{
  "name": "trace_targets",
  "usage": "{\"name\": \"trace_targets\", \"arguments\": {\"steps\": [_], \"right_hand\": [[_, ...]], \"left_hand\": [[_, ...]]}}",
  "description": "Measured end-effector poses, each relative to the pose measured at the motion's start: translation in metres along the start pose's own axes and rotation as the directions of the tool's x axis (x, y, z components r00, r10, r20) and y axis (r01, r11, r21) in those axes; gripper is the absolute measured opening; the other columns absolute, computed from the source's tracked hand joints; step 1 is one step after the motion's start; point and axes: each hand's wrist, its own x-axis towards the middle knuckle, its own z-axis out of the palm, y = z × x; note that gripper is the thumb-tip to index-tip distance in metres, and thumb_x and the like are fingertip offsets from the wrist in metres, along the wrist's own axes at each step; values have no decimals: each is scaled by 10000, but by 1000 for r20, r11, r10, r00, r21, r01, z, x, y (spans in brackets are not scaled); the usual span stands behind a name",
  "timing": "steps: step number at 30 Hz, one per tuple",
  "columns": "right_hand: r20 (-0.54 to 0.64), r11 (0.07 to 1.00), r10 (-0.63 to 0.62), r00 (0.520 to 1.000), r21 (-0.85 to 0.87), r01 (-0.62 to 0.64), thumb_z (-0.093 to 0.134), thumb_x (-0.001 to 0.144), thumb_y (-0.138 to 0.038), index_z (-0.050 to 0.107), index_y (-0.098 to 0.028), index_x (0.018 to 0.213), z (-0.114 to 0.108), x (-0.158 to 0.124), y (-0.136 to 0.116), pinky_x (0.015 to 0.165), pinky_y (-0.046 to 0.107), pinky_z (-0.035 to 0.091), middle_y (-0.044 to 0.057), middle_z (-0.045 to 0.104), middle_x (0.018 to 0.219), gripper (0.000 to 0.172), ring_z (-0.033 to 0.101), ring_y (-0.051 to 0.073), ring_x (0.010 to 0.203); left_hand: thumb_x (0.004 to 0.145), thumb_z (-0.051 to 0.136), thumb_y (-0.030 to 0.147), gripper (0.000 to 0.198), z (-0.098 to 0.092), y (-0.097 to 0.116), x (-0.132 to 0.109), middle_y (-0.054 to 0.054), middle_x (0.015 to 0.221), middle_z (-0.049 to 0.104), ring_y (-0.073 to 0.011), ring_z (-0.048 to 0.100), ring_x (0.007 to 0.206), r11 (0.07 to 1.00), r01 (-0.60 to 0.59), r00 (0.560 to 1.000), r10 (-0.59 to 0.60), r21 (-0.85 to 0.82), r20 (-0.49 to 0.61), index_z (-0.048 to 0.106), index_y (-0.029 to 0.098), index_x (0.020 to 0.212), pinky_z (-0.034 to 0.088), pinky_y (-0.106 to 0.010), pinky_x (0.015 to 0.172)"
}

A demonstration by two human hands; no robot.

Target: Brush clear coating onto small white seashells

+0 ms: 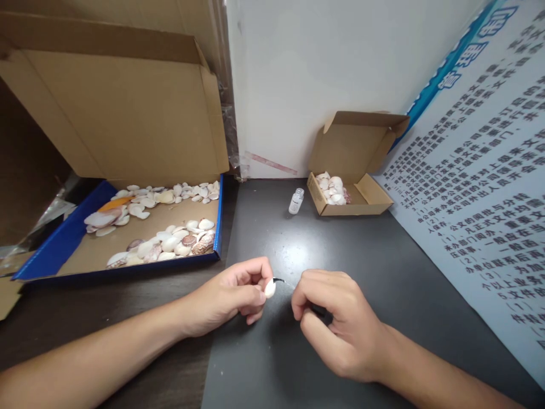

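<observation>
My left hand (240,292) pinches a small white seashell (270,288) between thumb and fingertips above the dark table. My right hand (338,324) is closed round a small brush (279,280); its black tip touches or nearly touches the shell's upper edge, and a thin pale stem runs back to the fingers. Something black, probably the brush's handle or cap, shows inside the right hand, mostly hidden. Beyond the hands stands a small uncapped clear bottle (296,201) with a white label.
To the left, a blue-edged cardboard box (220,221) lies open, with many seashells (170,244) in it. At the back right a smaller open box (361,209) holds white shells (334,189). A white wall panel (340,57) and a printed poster (477,170) bound the table (409,267).
</observation>
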Motion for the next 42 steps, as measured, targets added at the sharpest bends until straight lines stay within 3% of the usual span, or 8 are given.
{"name": "trace_targets", "arguments": {"steps": [8, 14, 17, 21, 27, 33, 39, 42], "right_hand": [[-37, 1000, -13, 999, 2, 13, 420, 690, -52, 471, -192, 620, -1, -1, -2, 494, 248, 290, -34, 460, 544, 164, 383, 108, 489], [22, 995, -59, 998, 79, 57, 417, 651, -52, 451, -190, 607, -1, 0, -3, 502, 242, 294, -38, 440, 535, 149, 356, 98, 479], [-19, 991, -87, 996, 96, 88, 415, 648, -39, 440, -192, 600, -1, 0, -3, 497, 237, 290, -44, 419, 523, 162, 356, 95, 475], [-68, 998, -46, 997, 43, 49, 419, 681, -34, 463, -195, 616, -1, 0, -2, 490, 243, 288, -34, 454, 541, 180, 384, 104, 487], [34, 993, -80, 996, 87, 77, 409, 643, -54, 437, -203, 597, -1, 0, -5, 491, 250, 301, -42, 432, 518, 159, 359, 104, 462], [-66, 996, -75, 995, 51, 78, 410, 661, -34, 442, -201, 595, -2, 1, -4, 480, 244, 289, -40, 440, 516, 183, 373, 105, 473], [3, 995, -70, 998, 70, 70, 412, 646, -54, 442, -197, 592, -1, 0, -3, 488, 247, 292, -37, 440, 520, 156, 367, 102, 467], [-30, 996, -66, 997, 59, 68, 408, 644, -51, 432, -201, 581, -2, -1, -4, 483, 249, 286, -41, 427, 505, 166, 357, 104, 460]], "left_hand": [[748, 651, 257, 196, 1, 1, 0, 58, 669, 403, -66, 376, 521, 1000, -8, 1000, 8, 1, 1, 469, 185, 739, 345, -227, 513], [734, 658, 250, 212, 0, 0, 1, 59, 659, 407, -67, 373, 516, 1000, -5, 1000, 5, -12, -7, 455, 187, 728, 344, -222, 507], [735, 656, 247, 193, 0, 0, 1, 58, 658, 409, -67, 389, 513, 1000, -3, 1000, 3, -2, -1, 474, 184, 739, 339, -221, 505], [733, 666, 251, 197, 0, -1, 0, 62, 657, 394, -62, 361, 512, 1000, -13, 1000, 13, -16, 0, 481, 183, 739, 354, -222, 508], [742, 657, 254, 195, 1, -1, 0, 55, 656, 407, -74, 396, 528, 1000, -13, 1000, 13, 6, -4, 474, 185, 734, 332, -226, 512], [741, 658, 261, 204, 1, -1, 0, 58, 656, 400, -71, 400, 525, 1000, -18, 1000, 18, -2, -4, 468, 185, 729, 334, -227, 513], [735, 652, 249, 187, 1, -1, 0, 62, 639, 386, -71, 386, 514, 1000, -21, 1000, 21, -14, -9, 477, 185, 730, 323, -225, 506], [734, 658, 255, 189, 1, -1, 0, 59, 651, 390, -68, 386, 518, 1000, -20, 1000, 20, -20, -8, 484, 182, 730, 328, -223, 507]]}}
